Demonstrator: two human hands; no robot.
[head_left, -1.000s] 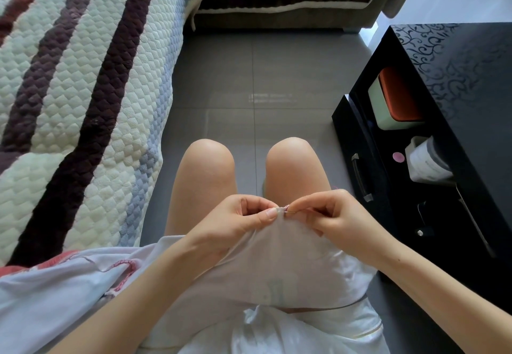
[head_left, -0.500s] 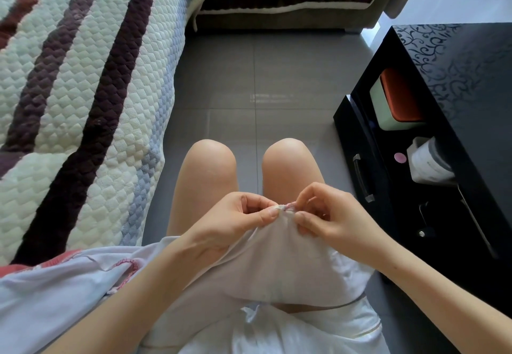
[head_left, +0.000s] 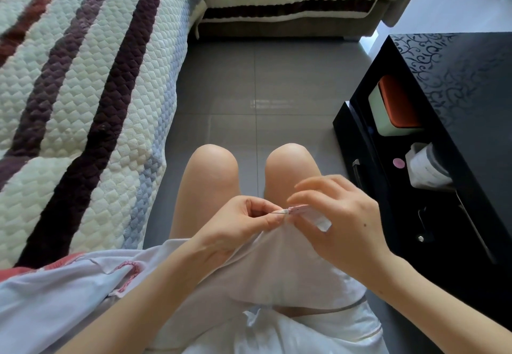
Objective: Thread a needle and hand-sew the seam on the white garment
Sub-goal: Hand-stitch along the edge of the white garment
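Two changes stand out against half a second ago: the right hand [head_left: 343, 223], which had been pinching the seam, now has its fingers spread and loose, blurred, with the thumb just under the pink-stitched edge, and a thin needle [head_left: 279, 212] now shows, sticking out of that edge toward the left hand [head_left: 235, 229]. The left hand is where it was, thumb and forefinger pressed together on the raised fold of the white garment [head_left: 277, 267], right at the needle's bare end; whether they also grip the needle I cannot tell. The garment is draped over the person's lap above both knees, and its far part trails off to the left beside the striped quilted cover [head_left: 83, 98]. To the right, a black cabinet [head_left: 457, 76] has its drawer [head_left: 357, 159] pulled open. In the drawer lie a pale box with an orange lid [head_left: 393, 110], a small pink disc [head_left: 399, 162], a white cup-like container [head_left: 425, 166] and some dark items too dim to name.
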